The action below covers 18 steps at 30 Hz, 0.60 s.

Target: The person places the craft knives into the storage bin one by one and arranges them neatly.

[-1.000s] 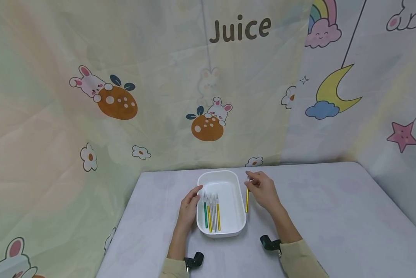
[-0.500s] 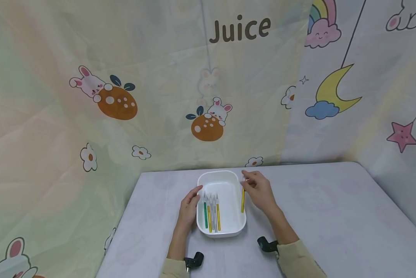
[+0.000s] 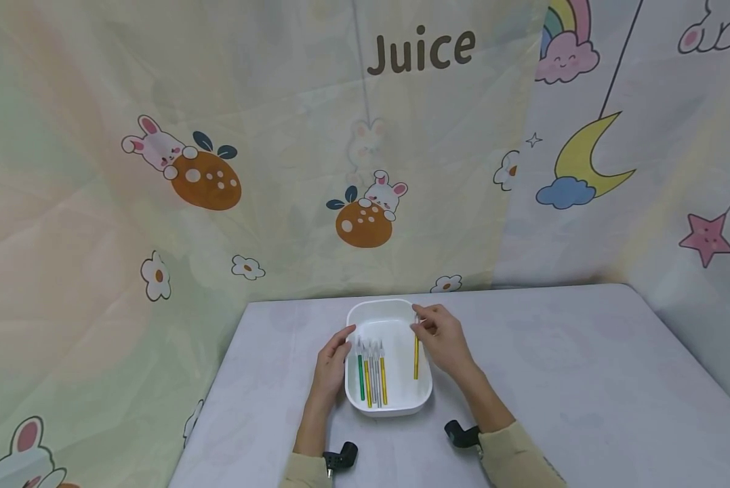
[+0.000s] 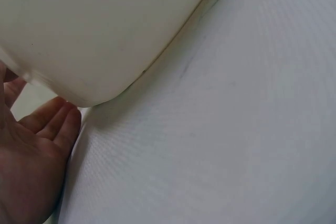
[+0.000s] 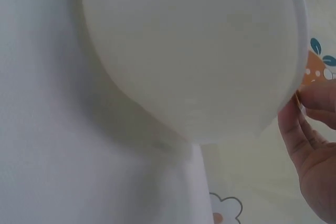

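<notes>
A white rectangular tray [image 3: 396,400] with rounded corners stands on the table. Along its left half lie several slim pen-like sticks, green, yellow and silver, with pale pointed ends, among them a green stick [image 3: 361,378]. My left hand [image 3: 328,369] is at the tray's left side, fingertips resting on the rim; the left wrist view shows the other fingers nearly straight below it. My right hand [image 3: 447,342] pinches a yellow pen-like stick [image 3: 416,359] by its upper end between thumb and fingers. That stick hangs over the tray's right side, roughly parallel to the others.
A white cloth covers the table [image 3: 584,379], its back edge close to a printed curtain [image 3: 291,203]. Both wrists carry black camera mounts, the left mount [image 3: 341,457] and the right mount [image 3: 462,434], near the front of the tray.
My right hand has moved left with the yellow stick, from beside the tray's right rim to over its inside. The left hand, the tray and the sticks in it stay put.
</notes>
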Motion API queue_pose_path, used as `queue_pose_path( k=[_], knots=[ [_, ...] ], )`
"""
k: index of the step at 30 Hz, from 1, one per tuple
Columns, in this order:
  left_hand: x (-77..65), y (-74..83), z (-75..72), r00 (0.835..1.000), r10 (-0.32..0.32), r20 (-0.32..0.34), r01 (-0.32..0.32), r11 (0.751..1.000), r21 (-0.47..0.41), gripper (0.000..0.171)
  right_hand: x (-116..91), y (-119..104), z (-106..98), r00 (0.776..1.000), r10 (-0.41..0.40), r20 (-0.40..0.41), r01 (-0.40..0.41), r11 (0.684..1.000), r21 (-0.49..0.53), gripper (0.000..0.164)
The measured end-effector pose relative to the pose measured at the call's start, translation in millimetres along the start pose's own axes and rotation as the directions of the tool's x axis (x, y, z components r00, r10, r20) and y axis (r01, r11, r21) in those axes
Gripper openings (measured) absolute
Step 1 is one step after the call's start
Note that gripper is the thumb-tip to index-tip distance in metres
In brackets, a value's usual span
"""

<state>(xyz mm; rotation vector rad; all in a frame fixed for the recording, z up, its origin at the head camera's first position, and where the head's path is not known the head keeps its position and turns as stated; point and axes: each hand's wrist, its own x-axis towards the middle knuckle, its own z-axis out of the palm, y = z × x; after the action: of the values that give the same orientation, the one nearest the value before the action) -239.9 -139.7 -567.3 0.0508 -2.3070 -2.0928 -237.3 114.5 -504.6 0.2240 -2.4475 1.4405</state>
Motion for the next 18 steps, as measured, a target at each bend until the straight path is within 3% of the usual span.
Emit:
queue_pose_path(
  k=[18],
  knots=[
    [0.8, 0.2, 0.1, 1.000, -0.006, -0.004, 0.006, 1.000, -0.004, 0.035, -4.7, -7.2, 18.5, 0.999, 0.017, 0.044, -0.015, 0.999, -0.043, 0.044]
  ],
)
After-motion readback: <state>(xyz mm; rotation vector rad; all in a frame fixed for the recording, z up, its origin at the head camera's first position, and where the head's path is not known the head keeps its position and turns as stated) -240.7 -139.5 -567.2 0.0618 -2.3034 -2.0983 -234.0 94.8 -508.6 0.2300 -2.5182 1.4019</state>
